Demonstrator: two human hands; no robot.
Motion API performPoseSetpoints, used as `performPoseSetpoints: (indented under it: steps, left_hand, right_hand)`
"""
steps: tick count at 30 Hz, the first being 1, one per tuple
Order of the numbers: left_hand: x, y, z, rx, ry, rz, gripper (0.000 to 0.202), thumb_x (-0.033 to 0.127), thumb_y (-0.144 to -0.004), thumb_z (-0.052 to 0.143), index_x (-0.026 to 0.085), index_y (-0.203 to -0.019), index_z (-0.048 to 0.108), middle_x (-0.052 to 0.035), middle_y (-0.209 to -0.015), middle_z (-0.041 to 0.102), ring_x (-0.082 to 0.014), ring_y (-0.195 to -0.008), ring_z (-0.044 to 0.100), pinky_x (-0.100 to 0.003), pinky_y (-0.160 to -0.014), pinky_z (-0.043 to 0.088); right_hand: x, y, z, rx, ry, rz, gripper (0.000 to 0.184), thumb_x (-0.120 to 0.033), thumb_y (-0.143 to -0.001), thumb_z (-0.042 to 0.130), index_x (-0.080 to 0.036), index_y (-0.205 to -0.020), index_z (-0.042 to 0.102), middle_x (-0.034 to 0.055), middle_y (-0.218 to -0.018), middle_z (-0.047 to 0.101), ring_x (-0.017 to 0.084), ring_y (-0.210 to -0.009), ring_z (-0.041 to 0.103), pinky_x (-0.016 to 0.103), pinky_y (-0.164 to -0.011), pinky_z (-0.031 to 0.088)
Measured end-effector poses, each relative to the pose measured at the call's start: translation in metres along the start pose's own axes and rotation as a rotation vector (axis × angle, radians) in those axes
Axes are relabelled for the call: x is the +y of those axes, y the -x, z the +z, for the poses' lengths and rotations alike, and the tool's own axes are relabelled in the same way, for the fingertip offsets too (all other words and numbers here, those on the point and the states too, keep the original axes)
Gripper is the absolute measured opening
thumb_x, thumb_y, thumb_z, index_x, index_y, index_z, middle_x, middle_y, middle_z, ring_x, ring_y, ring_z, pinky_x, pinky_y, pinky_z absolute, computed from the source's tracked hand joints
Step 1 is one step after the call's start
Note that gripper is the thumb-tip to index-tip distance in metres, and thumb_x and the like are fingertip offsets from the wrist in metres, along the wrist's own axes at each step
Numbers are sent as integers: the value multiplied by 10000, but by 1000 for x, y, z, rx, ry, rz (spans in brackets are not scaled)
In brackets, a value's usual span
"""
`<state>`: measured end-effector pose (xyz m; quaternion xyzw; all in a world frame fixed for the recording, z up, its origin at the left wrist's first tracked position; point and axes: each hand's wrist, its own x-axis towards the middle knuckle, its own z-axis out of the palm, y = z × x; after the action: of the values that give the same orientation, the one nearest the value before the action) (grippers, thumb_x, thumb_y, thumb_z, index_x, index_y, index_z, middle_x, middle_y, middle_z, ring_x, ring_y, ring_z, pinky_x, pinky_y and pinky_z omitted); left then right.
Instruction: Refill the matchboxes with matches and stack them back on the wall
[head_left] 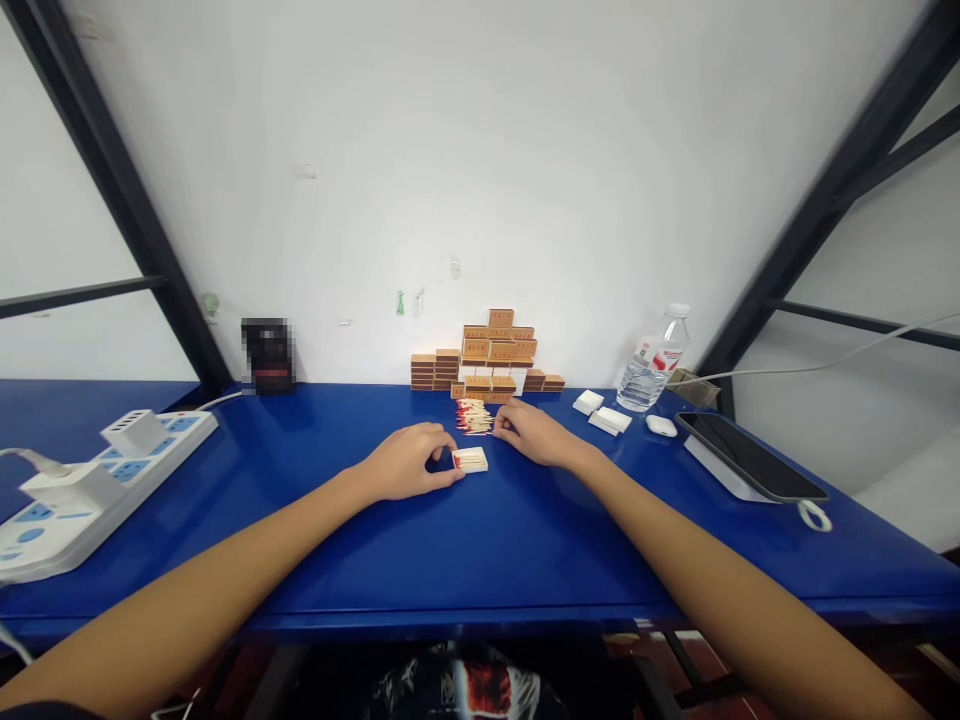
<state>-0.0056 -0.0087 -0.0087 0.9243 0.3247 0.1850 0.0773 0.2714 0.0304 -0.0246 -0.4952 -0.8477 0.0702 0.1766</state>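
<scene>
On the blue table (480,540) lies a small open matchbox tray (471,459) filled with red-tipped matches. My left hand (409,462) rests beside it with curled fingers, thumb and fingertips gripping its left end. My right hand (531,432) is just behind and to the right, fingers pinched at the edge of a loose pile of matches (474,416). What the pinch holds is too small to see. A stack of brown matchboxes (491,358) stands against the wall behind the pile.
White power strips with a charger (90,480) lie at the left. A water bottle (654,362), small white boxes (604,412), a white earbud case (661,425) and a phone on a white stand (750,458) sit at the right. A dark box (268,355) is by the wall.
</scene>
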Motion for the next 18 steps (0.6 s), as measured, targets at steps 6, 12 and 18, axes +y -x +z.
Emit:
performPoseSetpoints:
  steps: [6, 12, 18]
  left_hand:
    - [0, 0, 0, -1, 2, -5, 292, 494, -921, 671, 214, -1000, 694, -10, -822, 606, -182, -766, 570, -297, -665, 411]
    - [-3, 0, 2, 14, 6, 6, 306, 496, -924, 666, 210, -1028, 696, -16, -822, 605, -185, -761, 569, -305, -672, 420]
    - [-1, 0, 2, 12, -10, 15, 323, 507, -939, 642, 198, -1023, 687, -24, -807, 596, -197, -774, 570, -310, -670, 414]
  right_hand:
    - [-1, 3, -4, -32, 3, 23, 121, -224, -1013, 554, -174, -925, 621, 88, -1033, 636, 185, -848, 605, 296, -785, 449]
    - [-33, 12, -9, 7, -143, -139, 151, -274, -1030, 515, -183, -943, 597, 70, -963, 614, 190, -836, 577, 309, -764, 452]
    - [-53, 17, -9, -135, -197, -209, 92, -211, -985, 565, -183, -925, 629, 54, -910, 644, 178, -813, 564, 282, -720, 415]
